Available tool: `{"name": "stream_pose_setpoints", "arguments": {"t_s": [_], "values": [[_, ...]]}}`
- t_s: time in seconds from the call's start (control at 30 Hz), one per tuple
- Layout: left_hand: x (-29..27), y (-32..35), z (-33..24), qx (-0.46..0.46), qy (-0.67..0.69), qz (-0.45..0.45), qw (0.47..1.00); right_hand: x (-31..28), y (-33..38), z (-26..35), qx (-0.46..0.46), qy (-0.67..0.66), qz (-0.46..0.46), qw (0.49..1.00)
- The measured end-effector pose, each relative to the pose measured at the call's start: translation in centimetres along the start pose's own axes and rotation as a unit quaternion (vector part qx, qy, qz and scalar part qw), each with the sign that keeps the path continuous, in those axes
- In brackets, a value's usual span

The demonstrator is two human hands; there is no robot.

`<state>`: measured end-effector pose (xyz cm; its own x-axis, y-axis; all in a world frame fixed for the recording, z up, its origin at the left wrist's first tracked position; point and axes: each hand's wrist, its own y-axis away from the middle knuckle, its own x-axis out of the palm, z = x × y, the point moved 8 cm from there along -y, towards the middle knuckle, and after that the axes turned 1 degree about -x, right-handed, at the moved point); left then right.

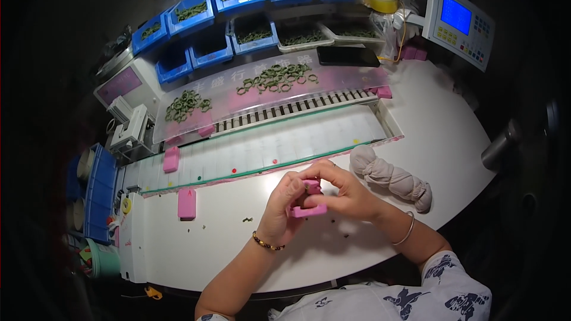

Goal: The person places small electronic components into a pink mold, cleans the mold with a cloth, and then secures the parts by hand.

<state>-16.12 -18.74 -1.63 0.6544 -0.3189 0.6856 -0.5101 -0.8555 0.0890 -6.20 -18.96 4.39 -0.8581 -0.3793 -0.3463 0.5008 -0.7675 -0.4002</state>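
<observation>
Pink block (308, 210) held between left hand (279, 203) and right hand (350, 195), both partly closed and curled around it, over white table's (220, 252) near middle, left of twisted grey cloth (392, 179).

The held block (308, 211) is pink, bins (212, 58) blue.

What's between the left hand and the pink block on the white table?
In the head view, mostly bare white tabletop separates the left hand from the pink block, with a few small greenish bits toward the near side.
</observation>
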Motion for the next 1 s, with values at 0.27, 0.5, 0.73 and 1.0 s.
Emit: {"name": "stream_pose_setpoints", "arguments": {"t_s": [0.27, 0.5, 0.73, 1.0], "values": [[-3.0, -0.2, 0.0, -0.022, 0.046, -0.106, 0.993, 0.9, 0.3, 2.3, -0.071, 0.203, -0.071, 0.974], [-2.2, 0.1, -1.6, 0.073, -0.080, -0.110, 0.988, 1.1, 0.8, 2.9, -0.098, 0.300, -0.122, 0.941], [-2.1, 0.3, -2.0, 0.130, -0.123, -0.104, 0.978, 1.3, 0.8, 4.0, -0.114, 0.317, -0.130, 0.932], [-5.3, -0.5, -2.7, 0.202, -0.086, -0.197, 0.955, 2.2, 0.9, 4.1, -0.129, 0.250, -0.084, 0.956]]}}
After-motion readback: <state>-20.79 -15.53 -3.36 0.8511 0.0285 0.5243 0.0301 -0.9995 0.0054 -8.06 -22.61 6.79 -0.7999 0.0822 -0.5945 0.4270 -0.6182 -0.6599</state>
